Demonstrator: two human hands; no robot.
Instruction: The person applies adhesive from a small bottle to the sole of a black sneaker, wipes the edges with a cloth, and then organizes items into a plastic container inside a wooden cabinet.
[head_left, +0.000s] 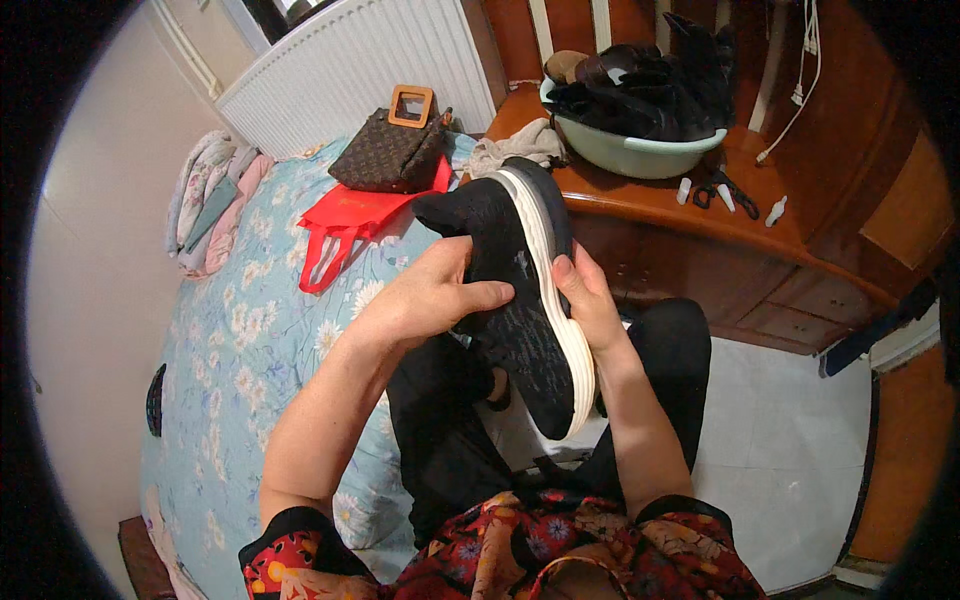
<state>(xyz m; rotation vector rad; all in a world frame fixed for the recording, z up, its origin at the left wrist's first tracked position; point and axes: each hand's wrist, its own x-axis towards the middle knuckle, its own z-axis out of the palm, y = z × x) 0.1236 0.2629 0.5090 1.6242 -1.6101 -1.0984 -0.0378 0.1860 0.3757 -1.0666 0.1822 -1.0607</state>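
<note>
A black knit sneaker (517, 315) with a thick white sole is held up on its side above my lap, its toe pointing down toward me. My left hand (442, 292) grips the upper near the ankle opening, thumb lying across the fabric and some fingers hidden. On the sole side, my right hand (589, 296) holds the shoe with its thumb against the white midsole. Beyond the heel, a beige cloth (517, 146) lies on the edge of a wooden cabinet.
A pale green basin (637, 154) heaped with dark items stands on the wooden cabinet (652, 210), near black scissors (739, 196) and small white objects. On the flowered bed (247, 315) at left are a brown patterned bag (386, 157), a red bag (352, 214) and folded bedding (214, 202).
</note>
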